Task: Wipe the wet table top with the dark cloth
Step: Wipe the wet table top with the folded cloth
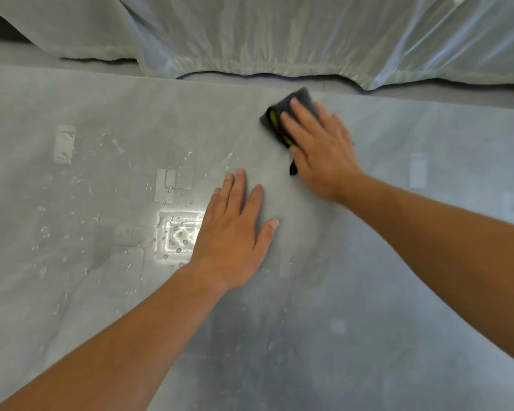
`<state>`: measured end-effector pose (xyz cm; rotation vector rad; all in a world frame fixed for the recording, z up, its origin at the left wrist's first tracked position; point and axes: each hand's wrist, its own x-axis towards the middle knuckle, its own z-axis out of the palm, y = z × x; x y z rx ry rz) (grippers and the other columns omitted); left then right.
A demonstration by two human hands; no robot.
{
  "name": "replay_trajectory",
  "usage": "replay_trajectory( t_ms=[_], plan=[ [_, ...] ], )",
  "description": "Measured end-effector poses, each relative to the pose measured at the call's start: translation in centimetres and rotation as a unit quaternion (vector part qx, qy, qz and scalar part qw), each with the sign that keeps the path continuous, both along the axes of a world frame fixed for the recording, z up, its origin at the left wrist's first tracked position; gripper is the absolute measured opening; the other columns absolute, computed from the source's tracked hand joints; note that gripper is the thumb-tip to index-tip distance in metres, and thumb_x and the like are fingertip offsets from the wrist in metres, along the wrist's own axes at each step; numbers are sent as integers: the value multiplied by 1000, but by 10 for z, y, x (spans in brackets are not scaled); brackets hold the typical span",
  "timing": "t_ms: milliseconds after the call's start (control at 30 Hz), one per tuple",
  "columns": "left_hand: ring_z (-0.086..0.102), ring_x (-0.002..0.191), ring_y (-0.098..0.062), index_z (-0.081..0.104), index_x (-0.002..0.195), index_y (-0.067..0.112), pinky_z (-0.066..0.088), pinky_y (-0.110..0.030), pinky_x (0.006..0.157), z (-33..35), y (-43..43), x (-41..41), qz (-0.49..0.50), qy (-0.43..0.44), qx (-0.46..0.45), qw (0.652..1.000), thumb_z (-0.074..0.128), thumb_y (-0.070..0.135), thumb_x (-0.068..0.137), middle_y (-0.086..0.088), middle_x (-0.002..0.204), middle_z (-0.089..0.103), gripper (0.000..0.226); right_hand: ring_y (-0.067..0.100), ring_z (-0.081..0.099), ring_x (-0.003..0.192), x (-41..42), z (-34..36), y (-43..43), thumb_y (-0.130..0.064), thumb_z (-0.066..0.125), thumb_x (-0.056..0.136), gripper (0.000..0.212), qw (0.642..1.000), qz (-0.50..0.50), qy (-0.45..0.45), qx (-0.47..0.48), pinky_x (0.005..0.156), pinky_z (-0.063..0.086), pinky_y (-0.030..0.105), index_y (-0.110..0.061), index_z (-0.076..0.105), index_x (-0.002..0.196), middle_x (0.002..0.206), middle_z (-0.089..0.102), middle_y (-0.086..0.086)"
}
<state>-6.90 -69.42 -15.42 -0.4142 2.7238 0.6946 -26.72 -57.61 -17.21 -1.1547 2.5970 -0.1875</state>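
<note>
Head view, looking down at the grey table top.

- Left hand is lying flat on the surface, fingers straight and slightly spread, holding nothing. It is probably bracing the person's weight for the long reach forward.
- Right hand is working just beyond and right of the left hand. Its fingers are stretched out flat and pressing down on the dark cloth rather than curling round it. A flat palm is likely spreading pressure so the whole pad is meeting the water.
- The cloth is folded small, with a yellow trim showing at the side nearer the left hand. A dark tail is poking out under the heel of the right hand. Its edges are blurring, so it seems to be sliding.
- Water droplets are scattered mostly left of the left hand, thickest round a bright glare patch touching its outer edge. A few more are sitting nearer the person than the left hand.
- Surface between the two hands is looking dull and streaked, which I am judging to be a wiped area.
- A translucent plastic sheet is hanging far beyond the left hand, past the table's far edge.

Judgement: wiping is partway done, with the wet left side remaining.
</note>
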Motion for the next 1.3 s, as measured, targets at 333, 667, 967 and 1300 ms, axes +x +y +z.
replay_trajectory(
  t_ms=[333, 667, 967, 1300],
  plan=[
    [0, 155, -30, 32, 153, 13, 7, -47, 125, 9, 14, 48, 24, 14, -42, 999, 18, 56, 101, -17, 167, 9, 69, 32, 11, 153, 66, -4, 20, -37, 30, 101, 56, 990, 142, 14, 5, 123, 8, 53, -31, 26, 157, 167, 16, -4],
    [-7, 155, -26, 20, 159, 17, -4, -40, 123, -1, 11, 65, -1, 0, -46, 999, 16, 58, 101, -12, 169, 0, 71, 32, 5, 154, 104, -5, 27, -27, 40, 99, 60, 999, -32, 22, -25, 123, 7, 52, -28, 24, 158, 168, 13, -3],
    [-16, 154, -24, 13, 160, 19, -10, -39, 123, 0, 11, 66, 1, -8, -41, 999, 13, 61, 99, -11, 168, -9, 73, 30, 7, 153, 101, -2, 48, -33, 35, 99, 58, 986, -160, -7, -45, 124, 6, 50, -31, 28, 156, 167, 14, -6],
    [-6, 155, -24, 29, 156, 15, -2, -43, 125, 10, 11, 88, -46, 25, -4, 999, 16, 56, 100, -12, 169, 2, 70, 31, 16, 153, 137, -4, 91, -32, 38, 99, 56, 999, -5, 19, -29, 121, 18, 55, -30, 32, 155, 165, 21, -5]
  ],
)
